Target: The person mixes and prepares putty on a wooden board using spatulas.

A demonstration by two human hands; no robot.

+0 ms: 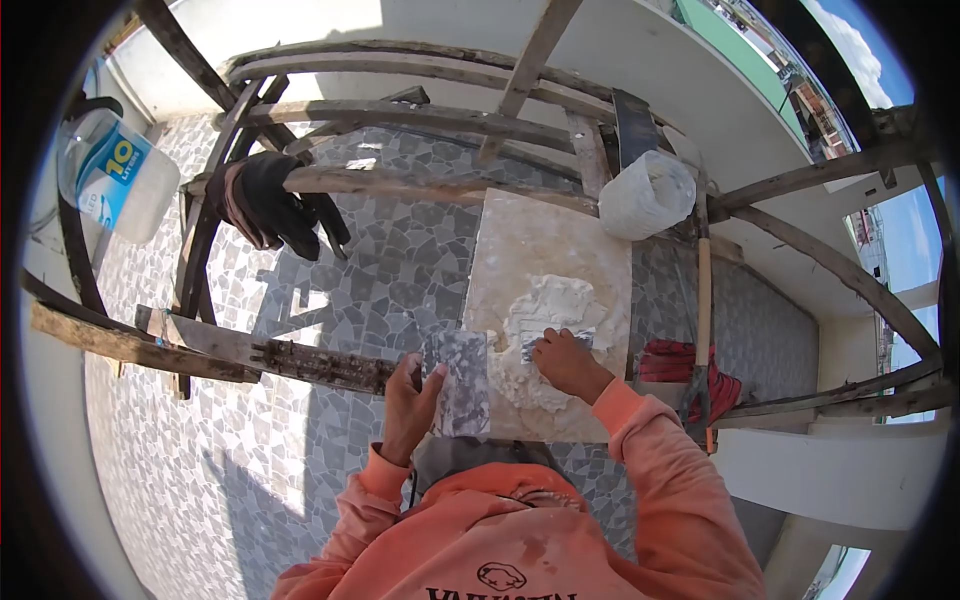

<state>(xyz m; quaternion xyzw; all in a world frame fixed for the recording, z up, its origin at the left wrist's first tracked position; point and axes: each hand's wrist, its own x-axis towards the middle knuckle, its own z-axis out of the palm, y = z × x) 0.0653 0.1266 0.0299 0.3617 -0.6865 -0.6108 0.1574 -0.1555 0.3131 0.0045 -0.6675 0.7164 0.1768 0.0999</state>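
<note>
My left hand (408, 405) is closed around the near-left edge of a flat grey rectangular plate, a plastering trowel (457, 385) by its look, smeared with white paste. Its handle is hidden. My right hand (572, 366) grips a scraper blade (545, 342) whose metal face lies in the white plaster (548, 300). The plaster is heaped and spread over the middle of a pale board (515, 235). The grey plate is just left of the plaster, over the board's left edge.
A white bucket (648, 195) stands at the board's far right corner. Wooden scaffold beams (420, 118) surround me. Dark cloth (262, 205) hangs over one beam, and a large clear water bottle (115, 180) is far left. Red cloth (672, 362) lies right, beside a wooden pole (704, 300).
</note>
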